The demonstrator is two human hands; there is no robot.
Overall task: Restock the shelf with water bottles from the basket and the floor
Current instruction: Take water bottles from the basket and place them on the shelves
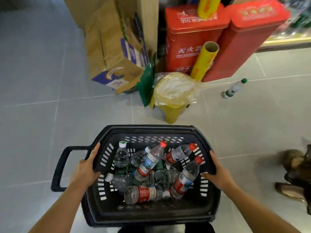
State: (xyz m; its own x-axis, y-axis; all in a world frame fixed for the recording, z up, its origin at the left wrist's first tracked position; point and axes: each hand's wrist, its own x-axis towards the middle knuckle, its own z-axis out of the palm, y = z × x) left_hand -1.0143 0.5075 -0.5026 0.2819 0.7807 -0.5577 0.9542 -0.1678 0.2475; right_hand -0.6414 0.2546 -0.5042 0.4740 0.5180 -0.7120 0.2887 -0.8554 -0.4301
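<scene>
Head view, one item per line.

Basket (148, 132): black plastic, slotted walls, held at the near centre of the scene, seemingly lifted clear of the grey tiled floor (42, 115). Long handle (60, 167) hangs out past its left side.

Left hand (87, 167): closed over the basket's left rim, thumb inside the wall.

Right hand (217, 170): closed over the right rim, likewise gripping.

Water bottles (149, 162): a loose heap inside the basket, some red-capped, some white-capped, lying crossed over each other; none upright.

Single bottle (234, 88): green cap, lying on the floor at far right, well apart from the basket.

Clutter, far centre: cardboard boxes (107, 47), red tins (193, 39), yellow rolls (203, 63), a yellow bin (173, 98) with a plastic liner.

Furry animal (299, 170): near right, on the floor just beside the person; blurred.

Shelf: only an edge (286, 41) shows at far right.

Risks, as judged: the heap is unsecured, so tilting the basket could shift the load or roll bottles out. The projecting handle may snag the clutter. The animal and the stray bottle are trip hazards on the way to the shelf.
</scene>
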